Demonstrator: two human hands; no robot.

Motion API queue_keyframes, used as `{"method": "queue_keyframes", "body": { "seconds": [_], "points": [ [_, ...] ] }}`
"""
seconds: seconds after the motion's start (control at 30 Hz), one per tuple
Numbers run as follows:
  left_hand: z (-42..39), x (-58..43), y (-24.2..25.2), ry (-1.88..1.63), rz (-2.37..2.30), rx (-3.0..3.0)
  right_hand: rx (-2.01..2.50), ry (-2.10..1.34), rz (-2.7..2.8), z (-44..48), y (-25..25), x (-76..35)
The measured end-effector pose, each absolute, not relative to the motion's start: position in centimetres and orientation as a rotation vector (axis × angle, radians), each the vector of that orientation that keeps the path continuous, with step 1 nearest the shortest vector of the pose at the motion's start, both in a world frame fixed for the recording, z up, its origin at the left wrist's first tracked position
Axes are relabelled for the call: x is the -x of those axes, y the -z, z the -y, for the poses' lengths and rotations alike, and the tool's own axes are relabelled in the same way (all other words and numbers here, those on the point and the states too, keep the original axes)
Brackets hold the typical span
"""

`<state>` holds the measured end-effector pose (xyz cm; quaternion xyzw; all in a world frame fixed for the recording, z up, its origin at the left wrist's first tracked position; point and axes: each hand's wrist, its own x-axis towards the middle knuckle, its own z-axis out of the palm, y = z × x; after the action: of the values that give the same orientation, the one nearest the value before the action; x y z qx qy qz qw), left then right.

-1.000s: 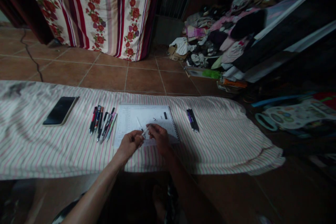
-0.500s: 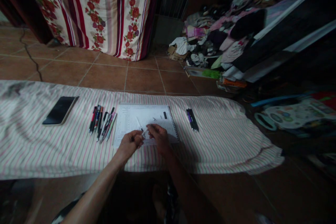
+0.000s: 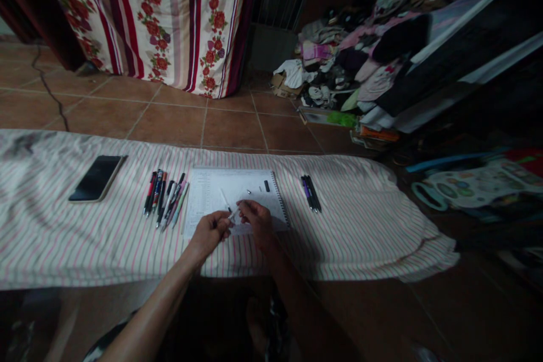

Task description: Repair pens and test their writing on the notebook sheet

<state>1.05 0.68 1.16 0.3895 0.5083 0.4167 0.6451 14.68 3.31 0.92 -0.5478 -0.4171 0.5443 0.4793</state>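
My left hand (image 3: 213, 227) and my right hand (image 3: 255, 216) meet low over the spiral notebook (image 3: 207, 181). Between their pinched fingertips is a thin, clear pen part (image 3: 233, 214), gripped from both sides and partly covered by the fingers. On the page just beyond lies a slim whitish pen refill (image 3: 224, 198) with a dark end. Farther up the page are a small pen tip (image 3: 249, 192), a short black grip sleeve (image 3: 267, 185) and a tiny piece that looks like a spring (image 3: 260, 188).
Several pens (image 3: 165, 201) lie left of the notebook, and a few dark pens (image 3: 311, 194) lie to its right. A phone (image 3: 97, 179) rests farther left on the striped cloth (image 3: 360, 226). Behind are a floral curtain (image 3: 178, 22) and a heap of clothes (image 3: 339, 62).
My fingers have shifted very slightly around the clear pen part. Everything on the notebook and cloth stays where it was.
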Motion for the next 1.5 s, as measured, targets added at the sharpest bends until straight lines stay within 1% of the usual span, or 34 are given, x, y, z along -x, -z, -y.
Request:
{"method": "queue_keyframes", "body": {
  "seconds": [0.57,0.93,1.5],
  "points": [
    [-0.7,-1.2,-1.7,-0.907,-1.143,-0.925,1.296,-1.325,1.018,-3.3,-0.6,-14.8],
    [-0.8,-1.2,0.2,-0.979,-1.231,-0.972,1.294,-1.324,0.982,-3.5,-0.1,-14.8],
    [-0.8,-0.8,0.3,-0.923,-1.294,-1.046,1.275,-1.324,0.938,-3.6,0.2,-14.8]
  ]
}}
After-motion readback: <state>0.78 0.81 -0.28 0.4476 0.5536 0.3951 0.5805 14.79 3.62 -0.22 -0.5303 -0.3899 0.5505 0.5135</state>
